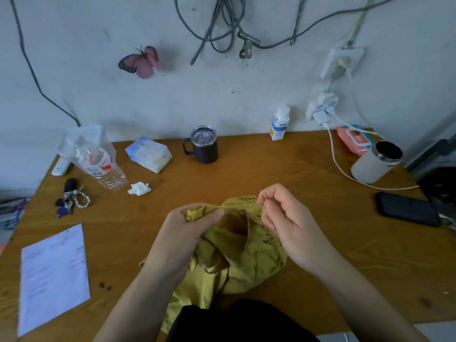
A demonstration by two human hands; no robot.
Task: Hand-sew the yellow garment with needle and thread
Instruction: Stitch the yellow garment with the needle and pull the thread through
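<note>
The garment (246, 257) lies bunched on the desk's (271, 164) near edge. The left hand (187, 225) grips a fold of it; the right hand (283, 215) pinches the needle (261, 192) just above the cloth. A stitch looks mid-pull: next, draw the thread taut, then aim the point into the held fold.

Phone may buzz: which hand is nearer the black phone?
Right. The right hand, pinching a needle, is left of the black phone; the left hand grips the yellow garment farther left.
</note>
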